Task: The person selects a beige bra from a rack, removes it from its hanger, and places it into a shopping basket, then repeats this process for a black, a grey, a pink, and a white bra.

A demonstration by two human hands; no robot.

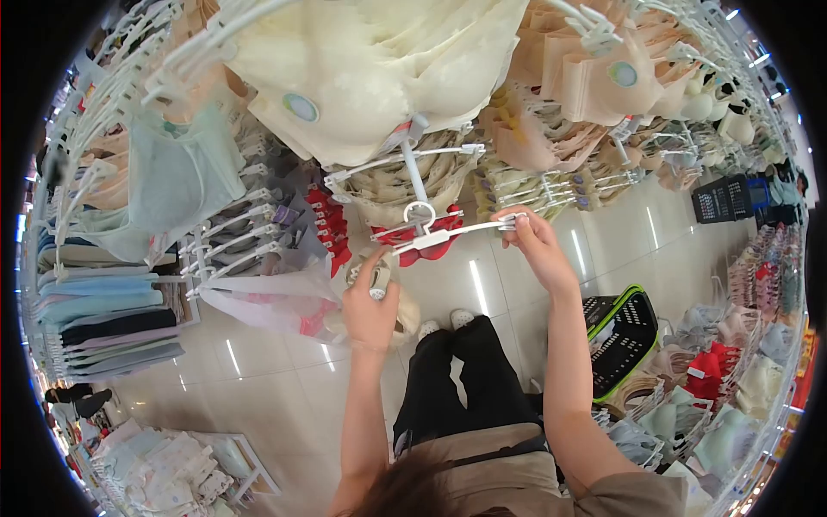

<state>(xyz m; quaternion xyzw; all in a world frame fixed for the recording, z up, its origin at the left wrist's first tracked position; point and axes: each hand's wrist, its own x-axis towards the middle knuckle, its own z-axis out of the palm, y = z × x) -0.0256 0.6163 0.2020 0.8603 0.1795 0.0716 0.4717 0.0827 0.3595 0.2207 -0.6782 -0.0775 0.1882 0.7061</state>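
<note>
Hanger [431, 234] pinched level at its clip end by right hand [536, 246], left hand [369, 312] closed around bagged garment [276, 303] below, kept close for clipping.

Bright, floor glare, fisheye edges.

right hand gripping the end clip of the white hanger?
Yes: the right hand pinches the clip at the right end of the white hanger, while the left hand holds a pale garment below it.

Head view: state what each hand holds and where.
Right hand pinches the white hanger at its end clip. Left hand grips a small pale item; unclear what.
</note>
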